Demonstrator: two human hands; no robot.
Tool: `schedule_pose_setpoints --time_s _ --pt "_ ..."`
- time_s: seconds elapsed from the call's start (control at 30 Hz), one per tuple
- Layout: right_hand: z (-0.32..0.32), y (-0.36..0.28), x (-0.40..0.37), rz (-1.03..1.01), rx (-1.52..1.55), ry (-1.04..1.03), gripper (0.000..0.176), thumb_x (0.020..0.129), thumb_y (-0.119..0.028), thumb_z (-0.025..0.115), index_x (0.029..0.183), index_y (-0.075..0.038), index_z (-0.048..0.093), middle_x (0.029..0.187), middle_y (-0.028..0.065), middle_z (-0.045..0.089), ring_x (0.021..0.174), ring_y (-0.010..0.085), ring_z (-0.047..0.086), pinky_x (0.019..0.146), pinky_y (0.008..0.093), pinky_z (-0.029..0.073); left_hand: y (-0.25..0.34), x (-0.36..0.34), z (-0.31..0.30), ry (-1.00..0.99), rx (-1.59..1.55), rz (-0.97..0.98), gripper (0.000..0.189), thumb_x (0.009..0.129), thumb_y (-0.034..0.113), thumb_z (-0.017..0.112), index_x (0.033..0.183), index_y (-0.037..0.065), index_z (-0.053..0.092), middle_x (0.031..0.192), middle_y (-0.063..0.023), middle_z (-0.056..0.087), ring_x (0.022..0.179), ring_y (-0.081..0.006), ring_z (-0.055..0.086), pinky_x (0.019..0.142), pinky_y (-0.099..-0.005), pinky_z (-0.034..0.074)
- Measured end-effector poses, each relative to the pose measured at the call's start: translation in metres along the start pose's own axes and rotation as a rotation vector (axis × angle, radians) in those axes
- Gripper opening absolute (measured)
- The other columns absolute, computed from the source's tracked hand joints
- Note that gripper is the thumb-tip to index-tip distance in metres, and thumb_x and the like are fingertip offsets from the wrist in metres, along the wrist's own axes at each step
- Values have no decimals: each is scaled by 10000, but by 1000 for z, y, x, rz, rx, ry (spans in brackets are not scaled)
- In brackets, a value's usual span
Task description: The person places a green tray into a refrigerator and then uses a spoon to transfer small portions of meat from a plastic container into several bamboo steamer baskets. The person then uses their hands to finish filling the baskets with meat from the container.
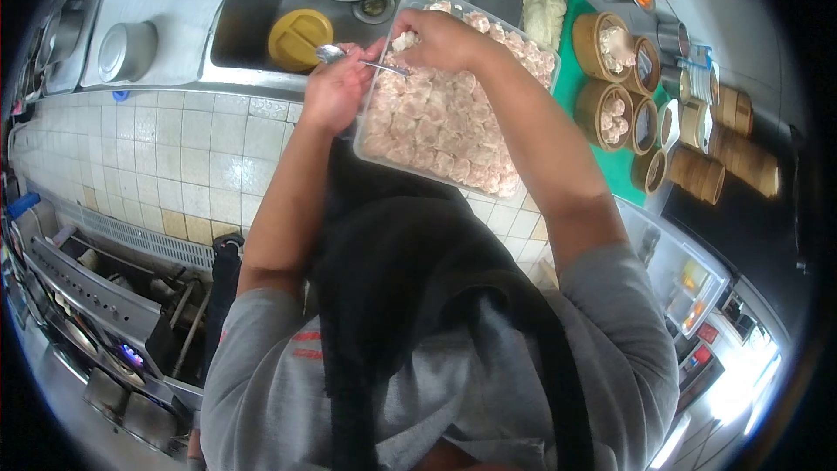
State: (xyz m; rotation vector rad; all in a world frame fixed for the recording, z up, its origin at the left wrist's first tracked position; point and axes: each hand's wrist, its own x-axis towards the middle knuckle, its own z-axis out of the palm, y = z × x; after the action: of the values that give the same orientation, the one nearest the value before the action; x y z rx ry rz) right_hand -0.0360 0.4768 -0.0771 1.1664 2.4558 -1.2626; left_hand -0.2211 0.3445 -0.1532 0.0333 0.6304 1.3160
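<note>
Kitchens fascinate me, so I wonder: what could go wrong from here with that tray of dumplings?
The tray seems to overhang the sink's front edge, so a bump might tip it. The dumplings lie tightly packed, so the right hand over them could squash some. The spoon in the left hand might slip, perhaps into the tray.

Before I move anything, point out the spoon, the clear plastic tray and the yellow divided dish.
Spoon (330,54): head view, on its bowl.
Clear plastic tray (361,153): head view, on the rim's near left corner.
Yellow divided dish (299,39): head view, near its middle.
</note>
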Motion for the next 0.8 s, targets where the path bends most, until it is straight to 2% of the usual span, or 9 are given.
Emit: schedule_pose_setpoints --time_s 0.27,0.47,0.67,0.8 --pt "2 13 12 41 142 75 380 864 -142 769 1195 -39 616 1037 82 645 964 184 624 849 336 524 1 -2 0 -41 -27 -1 118 1027 131 555 1126 76 521 1374 -267 602 1253 -336 613 1118 -457 451" --pt "8 23 17 61 177 202 378 879 -166 751 1212 -38 624 1023 86 656 941 191 636 836 331 528 2 -2 -1 -57 -16 -14 73 1012 108 554 1073 69 544 1383 -271 595 1248 -318 611 1112 -435 452" --pt "6 11 11 132 140 211 378 898 -145 697 1252 -44 612 1053 95 661 957 198 642 852 338 531 1 -3 -2 -61 -10 -2 68 1012 105 555 1069 69 546 1376 -264 600 1236 -308 617 1106 -422 457" --pt "14 18 3 49 172 330 393 921 -132 653 1304 -59 603 1105 98 655 974 192 639 875 340 536 1 -3 -1 -58 -39 11 62 1009 97 562 1062 66 553 1368 -259 606 1235 -307 620 1087 -413 472"
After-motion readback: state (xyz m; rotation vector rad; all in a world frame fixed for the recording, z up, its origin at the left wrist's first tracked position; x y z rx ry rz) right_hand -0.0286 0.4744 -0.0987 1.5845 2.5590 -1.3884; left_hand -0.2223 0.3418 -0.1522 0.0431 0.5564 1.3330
